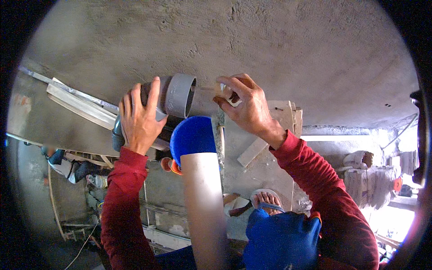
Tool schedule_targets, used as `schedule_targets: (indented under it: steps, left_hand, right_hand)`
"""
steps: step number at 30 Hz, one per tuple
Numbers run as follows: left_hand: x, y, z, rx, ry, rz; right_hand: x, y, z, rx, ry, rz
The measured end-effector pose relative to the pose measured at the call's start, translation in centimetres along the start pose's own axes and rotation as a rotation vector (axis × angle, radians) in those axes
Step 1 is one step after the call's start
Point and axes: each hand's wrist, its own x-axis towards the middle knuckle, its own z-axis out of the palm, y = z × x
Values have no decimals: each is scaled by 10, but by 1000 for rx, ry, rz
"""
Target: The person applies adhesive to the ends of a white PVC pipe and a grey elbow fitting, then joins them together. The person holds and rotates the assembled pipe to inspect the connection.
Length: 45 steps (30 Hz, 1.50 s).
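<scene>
The grey pipe fitting [180, 96] was up in front of the plastered wall [180, 36], its open socket facing right. The left hand [141, 117] was wrapped over its body, fingers spread; the right hand [246, 102], curled nearly closed, pinched a small pale item [221, 87] beside the socket. A loosened grip on that smooth curve could have let the fitting roll onto the pale pipe [203, 202] below. The fingers hid much of the item, its kind unclear; the pipe's near end was cut off.
</scene>
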Motion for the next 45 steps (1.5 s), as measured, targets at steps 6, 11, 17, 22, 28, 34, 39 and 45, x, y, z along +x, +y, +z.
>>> schedule_targets:
  steps: [6,11,17,22,28,34,39,45]
  left_hand:
    - [-8,5,8,-1,-70,29]
    - [-8,11,19,-14,-87,35]
    - [-2,11,24,24,-154,28]
    - [-3,6,24,16,-113,49]
    - [-8,3,21,4,-116,40]
    - [-4,9,21,-27,-129,52]
    - [3,13,18,-13,-147,64]
    - [21,23,23,-25,-148,139]
  right_hand:
    - [-18,28,-94,-250,-263,130]
    - [-46,58,-114,-381,-522,122]
    - [-64,89,-75,-506,-760,117]
    - [-89,113,-61,-484,-755,94]
    - [-156,98,-98,-452,-474,243]
    - [-181,97,-98,-392,-332,301]
    - [-148,98,-98,-508,-562,374]
    - [-88,105,-82,-584,-753,131]
